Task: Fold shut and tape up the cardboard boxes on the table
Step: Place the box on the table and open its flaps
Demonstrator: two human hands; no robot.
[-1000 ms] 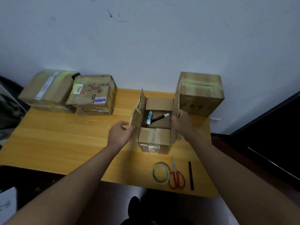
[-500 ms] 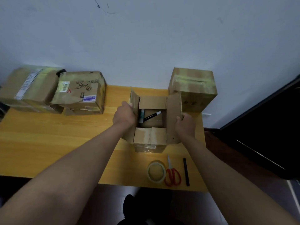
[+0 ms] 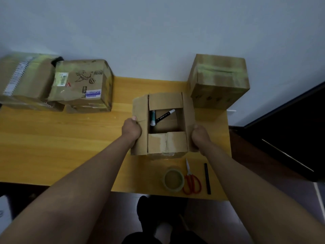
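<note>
On the wooden table (image 3: 70, 141), seen from my head camera, the open cardboard box (image 3: 167, 143) sat near the right end, its near and far short flaps already folded inward. My left hand (image 3: 131, 128) gripped the left long flap (image 3: 140, 124), thumb on top and fingers curled under its outer edge. My right hand (image 3: 200, 136) held the right long flap (image 3: 189, 120) the same way, thumb on its upper face. Half a second before, both flaps had stood more upright and my left hand had been higher, at the flap's far end; now the flaps lay splayed out flatter and both hands had dropped to their middles. Inside the box lay a black marker (image 3: 165, 116) and a white-and-green glue stick (image 3: 153, 118), unmoved. Just near of the box, the roll of tape (image 3: 174, 179), the red-handled scissors (image 3: 190, 180) and a black stick (image 3: 207, 178) rested side by side as before. A taped box (image 3: 219, 81) stood far right, and two more boxes (image 3: 52, 83) sat at the far left.
</note>
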